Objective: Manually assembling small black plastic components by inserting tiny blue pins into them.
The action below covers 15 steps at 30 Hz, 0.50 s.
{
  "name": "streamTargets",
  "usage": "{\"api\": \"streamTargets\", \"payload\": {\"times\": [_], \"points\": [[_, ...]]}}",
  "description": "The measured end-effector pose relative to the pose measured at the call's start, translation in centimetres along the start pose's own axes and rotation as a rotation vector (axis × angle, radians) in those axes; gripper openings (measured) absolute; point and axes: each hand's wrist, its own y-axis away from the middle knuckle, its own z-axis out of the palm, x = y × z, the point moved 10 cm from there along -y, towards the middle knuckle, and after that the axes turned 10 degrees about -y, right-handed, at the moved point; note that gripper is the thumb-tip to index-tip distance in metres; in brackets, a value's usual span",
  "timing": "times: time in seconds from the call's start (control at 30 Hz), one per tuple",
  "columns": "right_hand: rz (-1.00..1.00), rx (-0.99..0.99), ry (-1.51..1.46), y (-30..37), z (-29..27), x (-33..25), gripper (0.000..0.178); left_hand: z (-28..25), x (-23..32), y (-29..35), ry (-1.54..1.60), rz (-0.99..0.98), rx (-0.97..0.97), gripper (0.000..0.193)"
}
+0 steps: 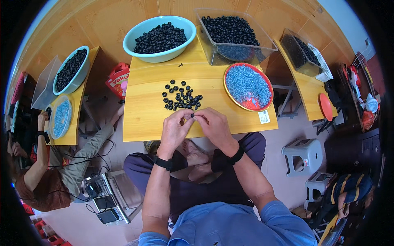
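Note:
Over the front edge of the yellow wooden table (147, 119), my left hand (175, 126) and my right hand (214, 125) meet fingertip to fingertip. Both are closed in a pinch around one small black part (193, 115), mostly covered by the fingers. Just beyond them lies a loose group of round black parts (180, 97), several showing a hole in the middle. To the right of that group sits a round red tray (269, 100) with a yellow rim, heaped with tiny blue pieces (246, 84). Some red bottom shows at its near side.
A pale blue basin (160, 57) and a clear plastic bin (209, 55), both full of black parts, stand at the table's far side. A white label (264, 117) lies near the right corner. A co-worker (45, 176) sits at the left table. A grey stool (303, 156) stands right.

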Motion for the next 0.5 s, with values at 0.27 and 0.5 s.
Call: {"api": "streamTargets", "payload": {"times": [0.27,0.5], "points": [[0.162,0.05,-0.017,-1.1,-1.5,1.6,0.009,-0.5,-2.0,-0.1,0.144,-0.09,0.076,0.02],[-0.01,-0.04,0.196,-2.8,-1.3,2.6,0.009,-1.2,-4.1,-0.1,0.298,-0.191,0.217,0.019]]}}
